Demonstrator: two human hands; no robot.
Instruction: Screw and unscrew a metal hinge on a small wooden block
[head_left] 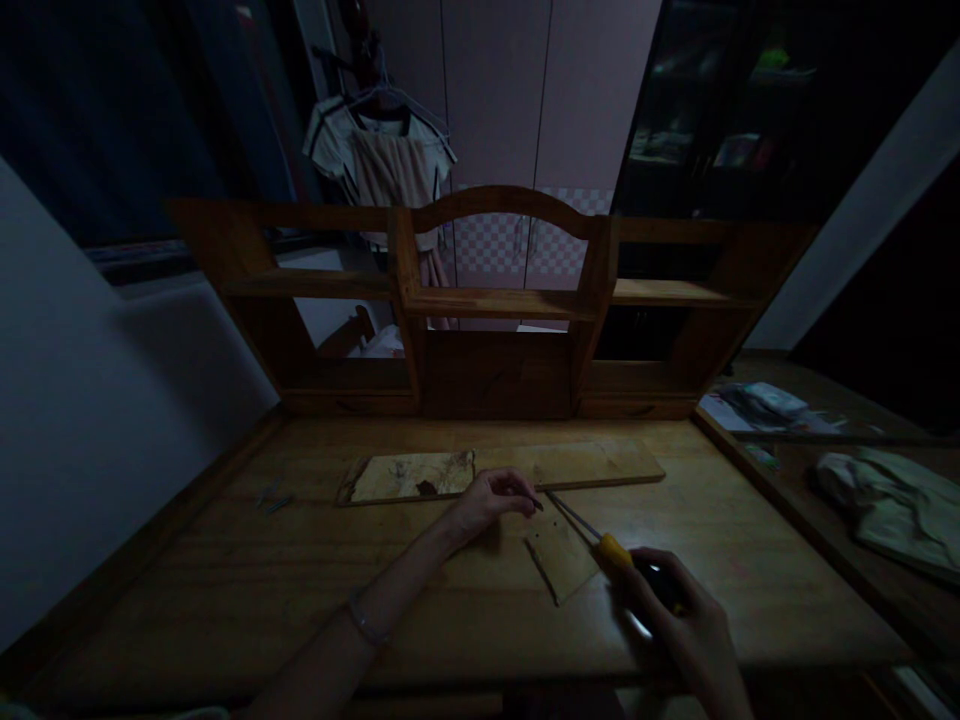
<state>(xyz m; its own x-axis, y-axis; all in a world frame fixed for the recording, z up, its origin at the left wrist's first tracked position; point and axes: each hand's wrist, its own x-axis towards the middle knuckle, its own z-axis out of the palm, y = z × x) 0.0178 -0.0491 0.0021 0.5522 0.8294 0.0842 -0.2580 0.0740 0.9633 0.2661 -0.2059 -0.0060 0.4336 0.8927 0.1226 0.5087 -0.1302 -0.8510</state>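
Both hands work near the middle of the desk (750,560), toward its front edge. Right hand (679,625) is closed around the dark-and-yellow handle of a screwdriver (600,540), shaft angled up-left so the tip lands by the left fingers; looks held low and slanted to reach the spot. Left hand (491,497) is curled, fingertips pinched together on something tiny and dark, maybe a screw, too small and dim to tell. It sits just at the screwdriver tip, likely steadying the bit of hardware there. Bracelet on the left wrist.

Largest first: desk fills the view, with a wooden hutch (495,300) of shelves standing along its back edge. Long flat board (495,468) lies across the desk middle, just behind the left hand, left part pale and scuffed. Small wood piece (566,560) lies under the shaft, between the hands, touching the desk. A few small dark specks near the tip; a couple of thin items by the left edge, unclear. Crumpled cloth (892,495) on the right side surface. Room very dark.
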